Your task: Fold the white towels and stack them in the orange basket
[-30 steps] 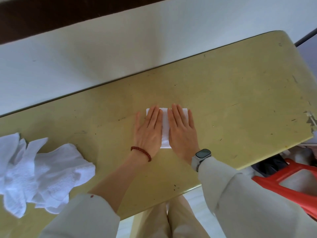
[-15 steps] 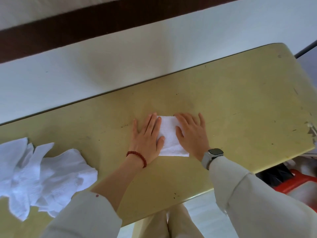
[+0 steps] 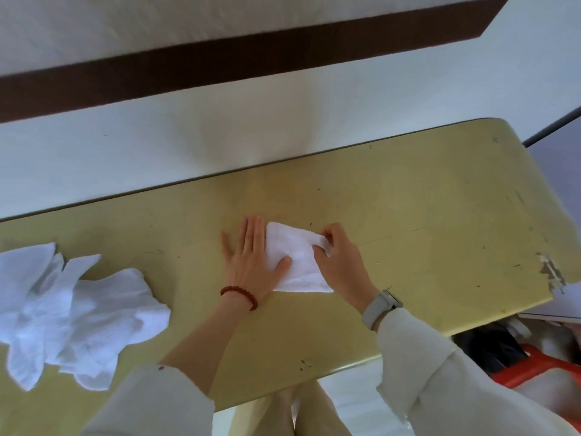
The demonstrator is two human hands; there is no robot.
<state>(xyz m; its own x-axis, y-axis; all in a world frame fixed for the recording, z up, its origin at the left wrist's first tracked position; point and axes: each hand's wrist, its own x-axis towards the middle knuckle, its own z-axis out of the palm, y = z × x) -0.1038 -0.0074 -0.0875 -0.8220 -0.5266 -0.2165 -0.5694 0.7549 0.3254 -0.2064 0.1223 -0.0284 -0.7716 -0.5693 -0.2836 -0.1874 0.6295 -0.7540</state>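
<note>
A small folded white towel point(image 3: 295, 259) lies in the middle of the yellow table point(image 3: 408, 215). My left hand point(image 3: 251, 256) rests flat beside it, the thumb pressing on its left part. My right hand point(image 3: 341, 262) pinches the towel's right edge between thumb and fingers, lifting that edge slightly. A heap of loose white towels point(image 3: 72, 313) sits at the table's left end. Part of the orange basket point(image 3: 540, 369) shows below the table's right end, with something white inside.
A white wall with a dark brown band runs along the table's far side. A chipped spot point(image 3: 548, 272) marks the table's right edge. White paper point(image 3: 566, 303) and a dark object point(image 3: 490, 347) lie beyond it, near the basket.
My right hand went from pressing flat on the towel to pinching its right edge. My left hand slid left, leaving only the thumb on the towel. The view tilted upward.
</note>
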